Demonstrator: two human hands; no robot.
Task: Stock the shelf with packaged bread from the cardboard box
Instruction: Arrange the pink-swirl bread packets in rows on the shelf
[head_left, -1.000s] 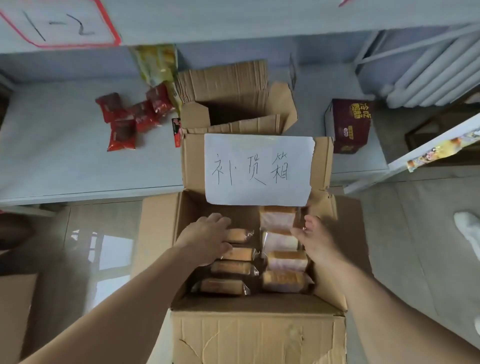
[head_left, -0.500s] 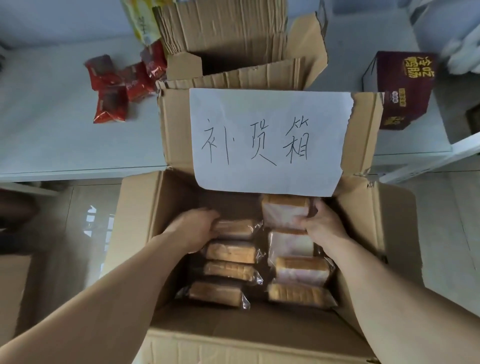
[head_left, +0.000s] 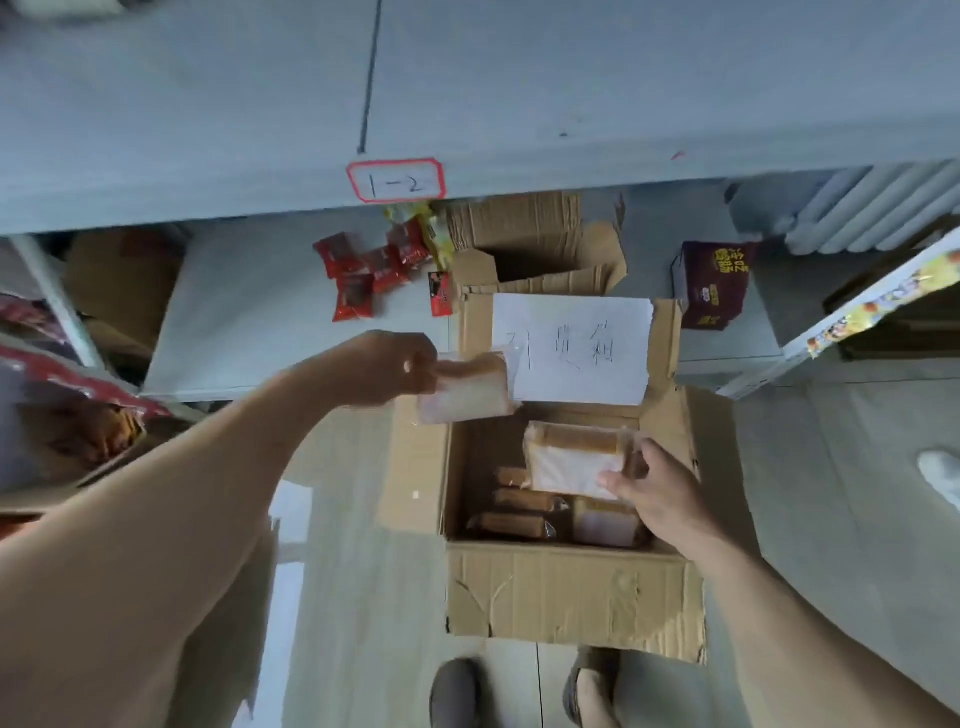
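The left hand (head_left: 382, 366) is raised forward on an outstretched bare forearm, its fingers (head_left: 423, 364) closed in a grip. The right hand (head_left: 662, 493) sits lower and nearer the body, fingers curled in a hold, thumb toward the left.

Open cardboard box (head_left: 566, 592) on the floor before a low shelf (head_left: 249, 322), two bread packs lifted out.

The left hand (head_left: 382, 369) holds one bread pack (head_left: 467, 389) above the box's left flap; the right hand (head_left: 660, 499) holds another pack (head_left: 571, 462) over the box's inside, where more packs (head_left: 519, 512) lie. On the shelf behind sit snack packets (head_left: 363, 275) at left, a second open carton (head_left: 540, 260) in the middle and a small box (head_left: 714, 283) at right. An upper shelf (head_left: 519, 104) with a label (head_left: 396, 181) overhangs them.
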